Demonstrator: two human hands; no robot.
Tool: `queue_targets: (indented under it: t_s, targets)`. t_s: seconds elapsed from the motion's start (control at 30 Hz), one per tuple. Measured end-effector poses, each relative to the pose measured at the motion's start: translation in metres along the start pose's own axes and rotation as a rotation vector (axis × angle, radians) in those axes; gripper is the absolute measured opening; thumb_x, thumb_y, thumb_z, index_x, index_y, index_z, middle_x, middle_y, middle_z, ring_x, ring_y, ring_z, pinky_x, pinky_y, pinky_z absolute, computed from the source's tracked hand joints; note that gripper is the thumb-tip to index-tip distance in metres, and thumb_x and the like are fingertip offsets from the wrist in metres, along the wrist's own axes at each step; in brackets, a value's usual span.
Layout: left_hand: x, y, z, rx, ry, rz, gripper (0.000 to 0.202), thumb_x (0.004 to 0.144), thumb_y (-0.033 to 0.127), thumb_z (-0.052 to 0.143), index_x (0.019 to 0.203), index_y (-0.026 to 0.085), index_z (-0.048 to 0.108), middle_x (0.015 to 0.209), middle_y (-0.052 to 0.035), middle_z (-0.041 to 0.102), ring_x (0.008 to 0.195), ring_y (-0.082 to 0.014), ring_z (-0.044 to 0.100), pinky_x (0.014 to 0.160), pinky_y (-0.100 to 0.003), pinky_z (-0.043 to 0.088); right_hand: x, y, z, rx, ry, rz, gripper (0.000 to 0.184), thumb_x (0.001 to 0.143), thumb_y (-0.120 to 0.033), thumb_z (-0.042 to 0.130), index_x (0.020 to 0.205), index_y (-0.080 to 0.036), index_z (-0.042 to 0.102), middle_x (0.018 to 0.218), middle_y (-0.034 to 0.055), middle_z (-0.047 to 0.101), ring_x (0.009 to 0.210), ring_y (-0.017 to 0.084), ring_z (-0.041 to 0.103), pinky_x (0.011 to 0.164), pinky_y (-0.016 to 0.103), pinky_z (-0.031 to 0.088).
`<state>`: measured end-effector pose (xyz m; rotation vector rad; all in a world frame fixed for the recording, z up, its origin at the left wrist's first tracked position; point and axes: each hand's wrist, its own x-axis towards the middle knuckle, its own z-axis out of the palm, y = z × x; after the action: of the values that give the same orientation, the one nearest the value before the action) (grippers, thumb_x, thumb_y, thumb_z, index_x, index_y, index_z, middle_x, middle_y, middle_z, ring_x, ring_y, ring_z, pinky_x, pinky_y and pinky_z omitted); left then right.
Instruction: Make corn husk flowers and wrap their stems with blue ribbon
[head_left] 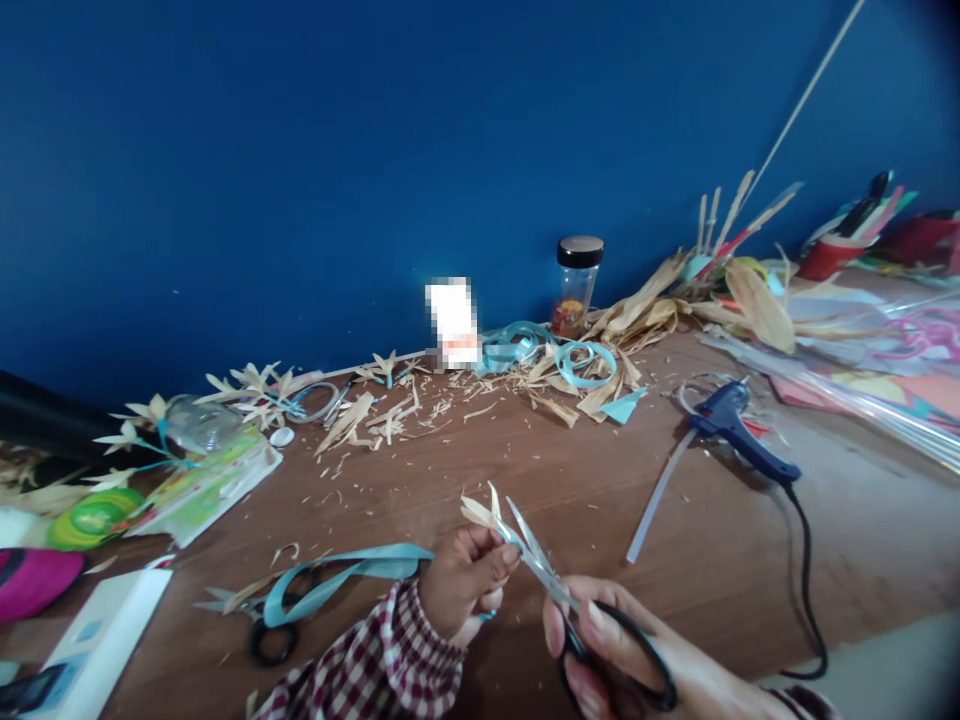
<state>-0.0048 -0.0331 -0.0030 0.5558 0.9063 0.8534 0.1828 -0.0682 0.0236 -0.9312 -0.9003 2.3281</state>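
My left hand (461, 580), in a checked sleeve, pinches a small pale corn-husk piece (482, 512) with pointed tips. My right hand (622, 650) grips black-handled scissors (559, 590), fingers through the loops. The blades are parted and point up-left, touching the husk piece. Both hands are near the bottom centre, above the brown table (480, 470).
A teal ribbon (337, 578) lies over a second pair of scissors (262, 625) at the left. A blue glue gun (739, 432) with a black cord lies to the right. At the back are husk flowers (255, 392), husk scraps, ribbon coils (581, 362), a jar (576, 288) and coloured papers (885, 340).
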Motion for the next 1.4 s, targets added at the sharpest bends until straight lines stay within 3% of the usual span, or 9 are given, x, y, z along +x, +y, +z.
queue_targets:
  t_s: [0.2,0.43,0.7,0.93,1.07,1.23,1.4]
  targets:
    - [0.0,0.002,-0.001,0.039,0.018,0.009,0.043,0.052,0.042,0.081,0.06,0.013,0.05,0.044,0.0103,0.032,0.037,0.0014,0.016,0.034,-0.016,0.007,-0.006,-0.007,0.004,-0.052,0.128,0.011,0.047,0.076,-0.062,0.054,0.078,-0.015,0.054,0.05,-0.0071,0.034,0.042,0.004,0.024,0.039,0.017,0.016]
    - [-0.001,-0.004,0.001,0.074,0.014,0.034,0.04,0.055,0.043,0.079,0.065,0.012,0.056,0.045,0.01,0.033,0.036,0.0014,0.018,0.034,-0.016,0.01,-0.029,-0.014,-0.015,-0.101,0.034,0.063,0.049,0.078,-0.062,0.052,0.087,-0.014,0.056,0.057,-0.0041,0.043,0.046,0.005,0.032,0.042,0.017,0.022]
    - [-0.001,-0.005,0.005,0.034,0.006,-0.015,0.044,0.055,0.044,0.079,0.059,0.014,0.047,0.043,0.0115,0.028,0.036,0.0013,0.015,0.034,-0.016,0.009,-0.003,0.002,-0.002,-0.012,-0.014,-0.007,0.047,0.08,-0.061,0.049,0.089,-0.015,0.051,0.057,-0.0039,0.046,0.046,0.005,0.041,0.044,0.017,0.026]
    - [-0.003,0.001,0.001,0.072,0.008,-0.017,0.042,0.053,0.043,0.08,0.061,0.012,0.053,0.044,0.0109,0.03,0.036,0.0015,0.016,0.034,-0.016,0.008,-0.012,-0.015,-0.012,-0.038,0.009,0.065,0.043,0.078,-0.057,0.055,0.079,-0.015,0.053,0.051,-0.0078,0.036,0.041,0.002,0.025,0.039,0.017,0.017]
    - [-0.004,-0.004,0.006,0.122,-0.016,0.005,0.04,0.054,0.043,0.079,0.062,0.011,0.057,0.045,0.0091,0.035,0.034,0.0018,0.018,0.033,-0.017,0.009,-0.024,-0.015,-0.019,-0.079,-0.019,0.101,0.042,0.079,-0.055,0.056,0.084,-0.014,0.054,0.054,-0.0065,0.04,0.044,0.003,0.029,0.04,0.016,0.019]
    - [-0.004,-0.009,0.007,0.078,-0.006,-0.046,0.04,0.055,0.044,0.078,0.063,0.012,0.054,0.042,0.0112,0.03,0.034,0.0017,0.015,0.034,-0.017,0.008,-0.013,-0.004,-0.01,-0.009,-0.044,0.015,0.044,0.081,-0.058,0.051,0.088,-0.014,0.051,0.057,-0.0048,0.045,0.045,0.004,0.04,0.043,0.016,0.027]
    - [-0.005,-0.003,0.005,0.078,0.029,-0.045,0.043,0.052,0.044,0.08,0.06,0.013,0.052,0.043,0.0107,0.033,0.034,0.0022,0.016,0.034,-0.016,0.008,-0.007,-0.005,-0.008,-0.034,-0.007,0.035,0.039,0.082,-0.054,0.053,0.083,-0.015,0.052,0.053,-0.0073,0.039,0.042,0.003,0.031,0.04,0.016,0.021]
